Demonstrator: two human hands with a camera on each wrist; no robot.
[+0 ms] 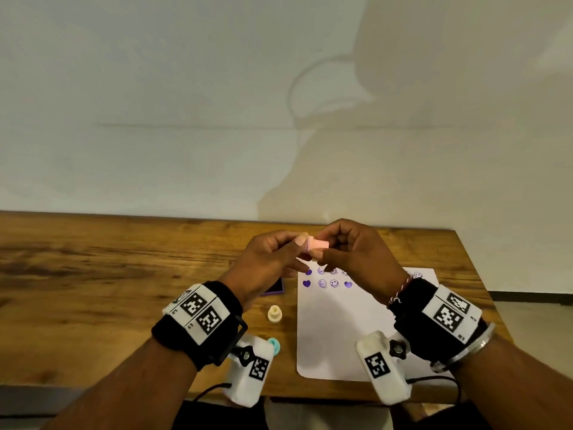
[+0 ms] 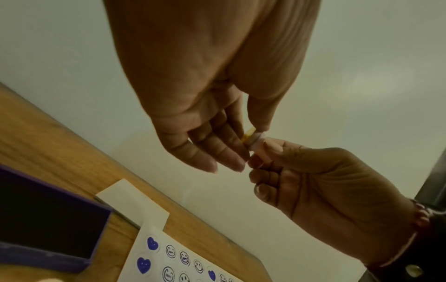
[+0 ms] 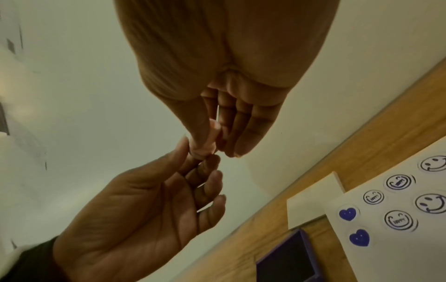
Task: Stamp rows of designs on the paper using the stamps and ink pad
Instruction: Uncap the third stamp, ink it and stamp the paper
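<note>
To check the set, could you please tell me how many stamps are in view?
3: pink stamp pinched by left hand and right hand; cream stamp on the table; teal stamp nearer, half hidden; maybe others.

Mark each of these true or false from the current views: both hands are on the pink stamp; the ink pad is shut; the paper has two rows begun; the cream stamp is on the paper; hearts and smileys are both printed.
1. Both the left hand and the right hand hold the pink stamp. True.
2. The ink pad is shut. False: it lies open, its dark pad showing.
3. The paper carries two rows of prints. True.
4. The cream stamp stands on the paper. False: it stands on the table, left of the sheet.
5. Both hearts and smiley faces are printed. True.
</note>
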